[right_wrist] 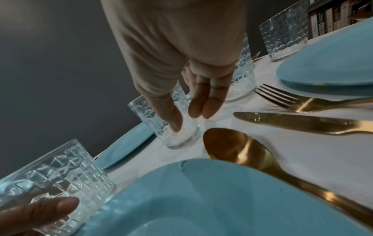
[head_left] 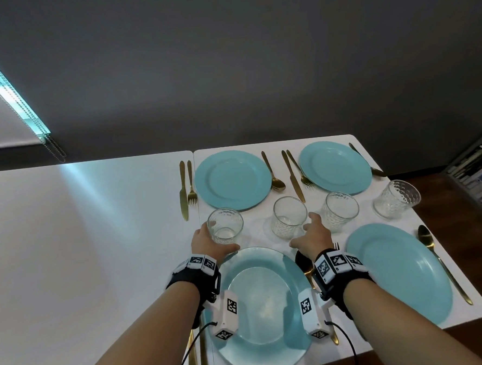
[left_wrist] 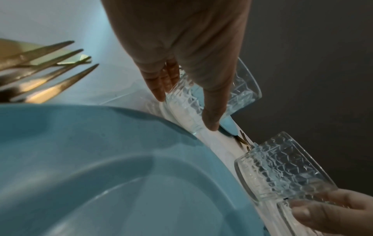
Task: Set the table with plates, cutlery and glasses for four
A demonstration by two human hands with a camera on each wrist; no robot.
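Note:
Four blue plates lie on the white table (head_left: 97, 247), each with gold cutlery beside it; the near plate (head_left: 272, 349) sits under my wrists. My left hand (head_left: 219, 238) (left_wrist: 186, 111) holds the leftmost patterned glass (head_left: 225, 220) (left_wrist: 242, 86), thumb in front and fingers on its far left side. My right hand (head_left: 304, 229) (right_wrist: 188, 120) holds the second glass (head_left: 288, 213) (right_wrist: 187, 137) loosely, thumb low on its front, fingers along its right side. Both glasses stand on the table between the near and far plates. A third glass (head_left: 340, 214) and a fourth (head_left: 396, 202) stand further right.
A gold spoon (right_wrist: 232, 148), knife (right_wrist: 292, 123) and fork (right_wrist: 282, 97) lie just right of my right hand. The fourth glass stands close to the table's right edge. A bookshelf (head_left: 479, 179) stands beyond that edge. A dark wall runs behind the table.

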